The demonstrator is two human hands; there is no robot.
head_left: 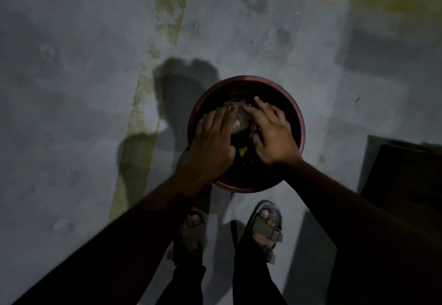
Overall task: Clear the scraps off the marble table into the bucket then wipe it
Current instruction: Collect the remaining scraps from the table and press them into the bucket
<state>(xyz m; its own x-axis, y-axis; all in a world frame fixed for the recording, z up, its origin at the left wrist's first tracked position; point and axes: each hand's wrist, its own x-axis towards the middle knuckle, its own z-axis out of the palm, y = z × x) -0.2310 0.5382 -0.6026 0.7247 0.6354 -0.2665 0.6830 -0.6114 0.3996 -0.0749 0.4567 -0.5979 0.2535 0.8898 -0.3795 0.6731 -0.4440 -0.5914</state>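
Observation:
A round dark red bucket (246, 81) stands on the grey floor just ahead of my feet. Over its mouth I hold a glossy, purplish clump of scraps (241, 123) between both hands. My left hand (211, 139) wraps the clump's left side with curled fingers. My right hand (272, 132) covers its right side, fingers spread over the top and thumb underneath. A small yellow scrap (242, 153) shows below the clump inside the bucket. The rest of the bucket's inside is too dark to make out. The marble table is out of view.
A dark boxy object (404, 180) stands at the right edge. A faded yellow stripe (148, 82) runs across the concrete floor on the left. My sandalled feet (263, 230) stand right behind the bucket. Lighting is dim.

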